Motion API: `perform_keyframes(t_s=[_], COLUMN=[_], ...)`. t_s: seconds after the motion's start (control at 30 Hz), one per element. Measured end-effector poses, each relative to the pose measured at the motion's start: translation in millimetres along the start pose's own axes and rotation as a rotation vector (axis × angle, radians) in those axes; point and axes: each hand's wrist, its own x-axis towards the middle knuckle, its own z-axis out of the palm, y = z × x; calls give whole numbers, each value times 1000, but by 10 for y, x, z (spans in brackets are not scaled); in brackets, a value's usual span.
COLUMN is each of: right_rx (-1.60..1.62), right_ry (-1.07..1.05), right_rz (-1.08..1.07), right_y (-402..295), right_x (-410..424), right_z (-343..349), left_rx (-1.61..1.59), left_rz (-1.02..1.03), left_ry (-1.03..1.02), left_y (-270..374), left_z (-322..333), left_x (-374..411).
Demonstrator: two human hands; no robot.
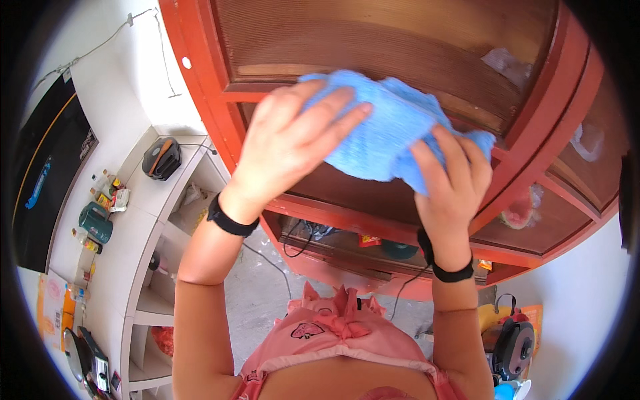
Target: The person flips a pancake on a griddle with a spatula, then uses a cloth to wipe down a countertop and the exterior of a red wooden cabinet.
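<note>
A light blue cloth [380, 130], loosely folded, is spread between my two hands in front of a red wooden cabinet [205, 105] with mesh-like door panels. My left hand [295, 135] lies over the cloth's left part, its fingers on the upper face. At the cloth's lower right edge, my right hand [452, 175] grips the fabric with bent fingers. Both wrists wear black bands. Whether the cloth touches the cabinet's crossbar behind it cannot be told.
On the left, a tiled counter [135, 220] holds a black appliance [162, 158], a green kettle [96, 222] and several bottles. Watermelon [517, 212] shows behind the cabinet's right panel. A cooker [515, 347] stands lower right. Cables [270, 262] hang and lie near the cabinet's base.
</note>
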Motion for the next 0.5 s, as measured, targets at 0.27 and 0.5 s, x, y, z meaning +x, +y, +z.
perform_keyframes(t_s=[0.27, 0.5], right_rx=[244, 317], right_ry=[59, -277], right_rz=[-85, -237], right_y=[-1073, -1781], right_x=[419, -142], right_z=[741, 1021], left_rx=[312, 155], left_rz=[-156, -156], left_ry=[-54, -253], left_y=[-853, -825], left_z=[-225, 73], left_x=[-982, -2245])
